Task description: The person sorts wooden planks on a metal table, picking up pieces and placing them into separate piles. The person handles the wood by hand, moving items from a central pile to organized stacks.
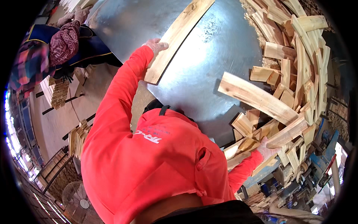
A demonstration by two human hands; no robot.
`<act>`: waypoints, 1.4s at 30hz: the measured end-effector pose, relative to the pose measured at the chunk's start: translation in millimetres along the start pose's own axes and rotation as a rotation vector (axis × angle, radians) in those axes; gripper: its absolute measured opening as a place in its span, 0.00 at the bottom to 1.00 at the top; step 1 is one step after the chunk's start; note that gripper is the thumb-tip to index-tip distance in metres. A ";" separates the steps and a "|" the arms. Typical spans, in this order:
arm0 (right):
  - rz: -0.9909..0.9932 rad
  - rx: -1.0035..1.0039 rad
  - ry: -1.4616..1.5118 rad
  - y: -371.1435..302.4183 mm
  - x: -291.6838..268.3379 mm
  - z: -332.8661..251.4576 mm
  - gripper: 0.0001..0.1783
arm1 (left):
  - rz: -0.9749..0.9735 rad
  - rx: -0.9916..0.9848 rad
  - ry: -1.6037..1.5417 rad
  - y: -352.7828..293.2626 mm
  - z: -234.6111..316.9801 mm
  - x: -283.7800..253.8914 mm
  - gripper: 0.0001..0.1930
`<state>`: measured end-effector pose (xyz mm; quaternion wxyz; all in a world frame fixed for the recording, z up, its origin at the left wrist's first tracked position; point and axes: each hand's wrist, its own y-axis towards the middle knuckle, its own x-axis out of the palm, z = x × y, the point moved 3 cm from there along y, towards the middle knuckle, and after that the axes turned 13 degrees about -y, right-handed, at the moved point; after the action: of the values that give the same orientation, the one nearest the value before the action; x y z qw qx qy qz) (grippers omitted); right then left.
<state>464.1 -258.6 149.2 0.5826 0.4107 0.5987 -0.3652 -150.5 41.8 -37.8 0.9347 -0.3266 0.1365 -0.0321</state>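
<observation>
My left hand [156,45], in a thin whitish glove, grips the left edge of a long wooden board [181,31], its thumb lying over the top face. That board slants across the shiny metal table [227,44], its far end reaching the upper edge of the view. At the right, my gloved right hand [267,150] is closed around the near end of a second wooden board [289,131] at the pile's edge; its fingers are partly hidden. A separate loose plank [257,98] rests with one end over the table and the other on the pile.
Short and long wood pieces form a heap [289,71] along the table's right side, with sawdust beside it. At upper left, another person's gloved hands [76,15] are at the table's edge. Stacked boards [56,91] and a fan [80,201] stand on the left.
</observation>
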 end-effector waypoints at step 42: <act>-0.192 -0.758 -0.851 -79.6 -4.0 -236.1 0.71 | 0.365 0.129 0.623 0.3 132.9 -77.4 0.39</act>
<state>297.2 -74.1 162.7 0.8429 -0.0659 0.4352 -0.3094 -188.1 133.6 79.7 0.8572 -0.2117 0.4686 0.0288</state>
